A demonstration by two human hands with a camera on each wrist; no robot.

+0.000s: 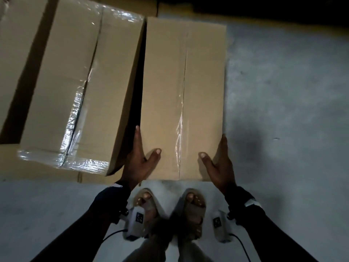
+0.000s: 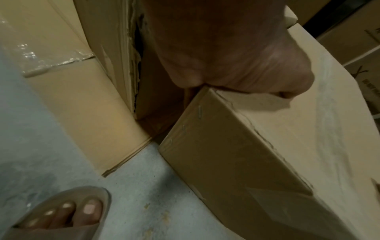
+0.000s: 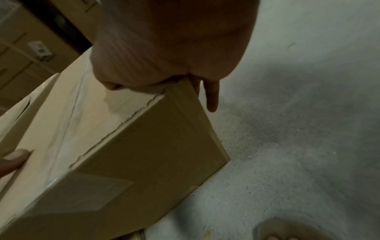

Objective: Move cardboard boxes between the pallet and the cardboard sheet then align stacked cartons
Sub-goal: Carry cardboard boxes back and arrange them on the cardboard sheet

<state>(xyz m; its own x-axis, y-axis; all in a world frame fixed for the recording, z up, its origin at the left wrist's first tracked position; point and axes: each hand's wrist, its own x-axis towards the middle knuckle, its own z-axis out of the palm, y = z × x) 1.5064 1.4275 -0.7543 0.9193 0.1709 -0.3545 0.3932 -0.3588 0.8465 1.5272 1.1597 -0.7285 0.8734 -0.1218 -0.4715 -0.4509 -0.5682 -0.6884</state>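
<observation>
Mid-move: left hand (image 1: 138, 163), right hand (image 1: 221, 165) clamp carton (image 1: 181, 82), fingers (image 1: 137, 138) flat, just right of taped carton (image 1: 75, 82); set-down looks unfinished, aligning undone.

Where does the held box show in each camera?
Head: box in the centre, its length running up the picture.
Left wrist: box fills the right half.
Right wrist: box at lower left.
Shared landmark: grey floor below its near end.
</observation>
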